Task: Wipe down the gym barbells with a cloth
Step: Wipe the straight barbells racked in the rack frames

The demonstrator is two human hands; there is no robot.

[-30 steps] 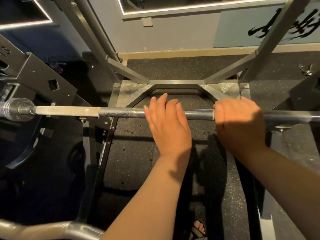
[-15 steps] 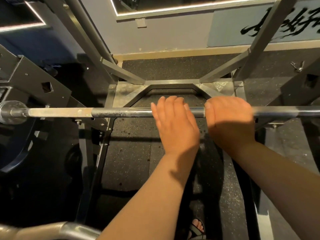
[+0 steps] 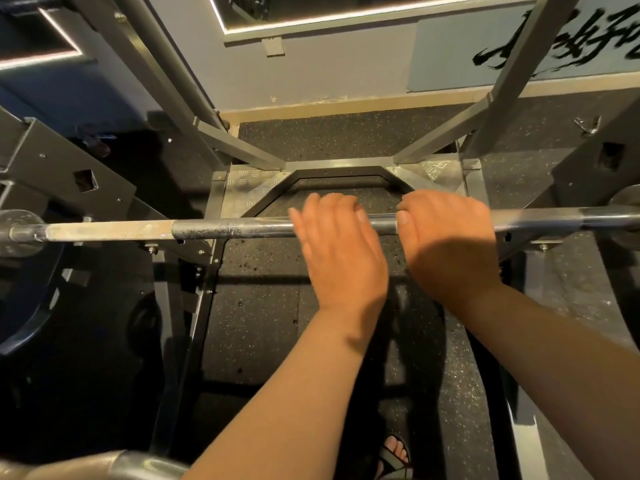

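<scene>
A steel barbell [image 3: 225,229] lies across the rack from left to right at chest height. My left hand [image 3: 341,251] lies palm down over the middle of the bar, its fingers reaching past the far side; the fingertips are slightly blurred. Just to the right of it, my right hand [image 3: 450,244] grips the bar with fingers curled over the top and the thumb against the near side. No cloth shows in either hand; whatever is under the palms is hidden.
Grey rack uprights [image 3: 180,98] slant up at left and right from a base frame [image 3: 239,188] on the black rubber floor. A weight plate [image 3: 24,306] hangs at the bar's left end. Another bar [image 3: 104,465] crosses the lower left. My sandalled foot [image 3: 394,452] stands below.
My left hand has slid right along the bar, closing the gap to my right hand, and its fingers look more bent over the bar. The right hand keeps its grip.
</scene>
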